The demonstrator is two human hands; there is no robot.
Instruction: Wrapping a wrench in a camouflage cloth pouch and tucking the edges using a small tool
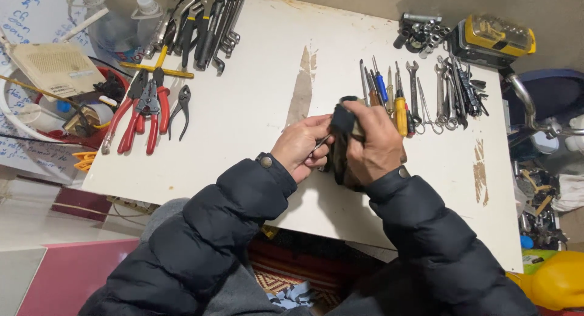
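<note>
At the far left a red bowl (45,133) is holding a white box (56,66) and small odd items; beside it red pliers (139,112) and small black pliers (180,109) are lying flat on the white table (255,85), with dark wrenches (210,24) above them. The left hand (301,147) is coming in from a black padded sleeve, fingers curled narrow and pinching a thin metal tool (320,144) near the table's middle; the right hand (372,142) is touching it, fingers closing around a dark cloth (340,142) wrapped on the tool's other end. Just behind, screwdrivers (389,91) with blue and yellow handles are lying in a row; then shiny spanners (450,91); a yellow case (493,39) is sitting at the corner.
</note>
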